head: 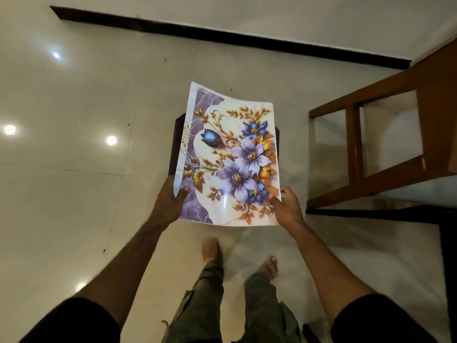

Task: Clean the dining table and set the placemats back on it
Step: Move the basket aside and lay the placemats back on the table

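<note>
both hands pinch a flowered placemat (230,157) held in the air above the floor (74,169): left hand (170,199) at its near left edge, right hand (286,206) at its near right corner.

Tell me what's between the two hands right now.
In the head view, the floral placemat spans the gap: the left hand grips its left edge and the right hand its right corner.

Dim, warm indoor light. Ceiling lamps mirrored as round bright spots on glossy floor (74,169), left side. White glare streak on mat (230,157), near its lower edge. Feet (210,248) blurred. Wide-angle bending at edges; skirting (222,35) curves. Corners darker.
</note>
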